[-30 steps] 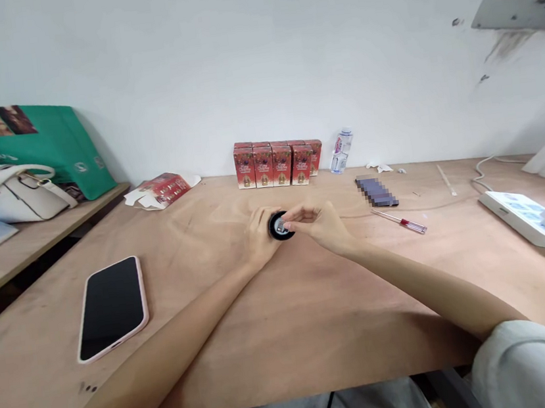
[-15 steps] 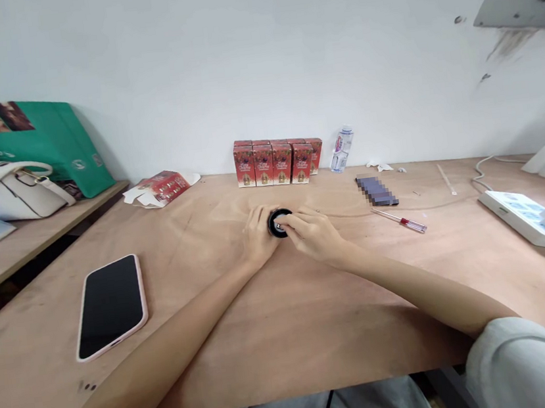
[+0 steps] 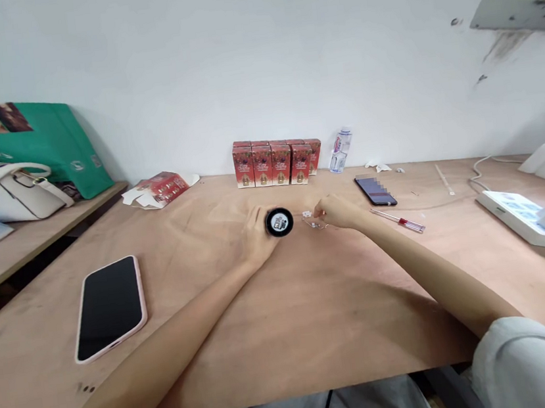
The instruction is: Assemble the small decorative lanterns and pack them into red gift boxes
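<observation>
A round black object (image 3: 279, 222) with a pale, dark-marked centre is at the middle of the wooden table. My left hand (image 3: 257, 233) wraps round its left side. To its right, my right hand (image 3: 334, 211) is closed, fingertips pinched down beside small white bits and a thin wire (image 3: 313, 223) on the table. What those fingertips hold, if anything, is too small to make out. A screwdriver (image 3: 407, 224) with a red and clear handle lies to the right of my right hand.
Red boxes (image 3: 271, 164) and a clear bottle (image 3: 340, 150) stand by the wall. A dark phone (image 3: 375, 190) lies at right, a pink-edged phone (image 3: 108, 308) at left. A power strip (image 3: 532, 218) is far right. Flattened red packaging (image 3: 164, 189) and a white bag (image 3: 12, 189) are at left.
My right hand has moved off the round object's centre to the right, down by the small parts. The object's pale centre now shows. My left hand has stayed on the object.
</observation>
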A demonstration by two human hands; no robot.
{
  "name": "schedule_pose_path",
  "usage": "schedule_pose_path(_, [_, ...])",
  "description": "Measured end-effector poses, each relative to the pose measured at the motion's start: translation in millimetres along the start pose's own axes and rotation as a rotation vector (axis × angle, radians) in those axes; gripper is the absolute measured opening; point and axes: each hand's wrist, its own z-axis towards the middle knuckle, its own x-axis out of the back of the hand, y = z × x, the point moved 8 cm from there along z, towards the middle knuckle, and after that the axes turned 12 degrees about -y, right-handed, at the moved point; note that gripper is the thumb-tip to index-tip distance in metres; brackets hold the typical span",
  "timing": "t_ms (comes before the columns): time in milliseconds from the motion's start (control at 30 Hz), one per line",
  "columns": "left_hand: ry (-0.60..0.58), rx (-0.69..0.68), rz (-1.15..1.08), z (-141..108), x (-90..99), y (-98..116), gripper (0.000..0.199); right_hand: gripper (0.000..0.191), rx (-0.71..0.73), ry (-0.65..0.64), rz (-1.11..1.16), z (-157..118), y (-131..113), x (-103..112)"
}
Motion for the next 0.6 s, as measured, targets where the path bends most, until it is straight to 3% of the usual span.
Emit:
schedule_pose_path(167, [0.001,-0.023,0.002,0,0.4,2,0.034,0.022,0.043,-0.063,-0.009,8,3,-13])
schedule_pose_path(600, [-0.006,-0.006,0.007,0,0.0,0,0.033,0.016,0.104,-0.097,-0.058,5,-7,-16])
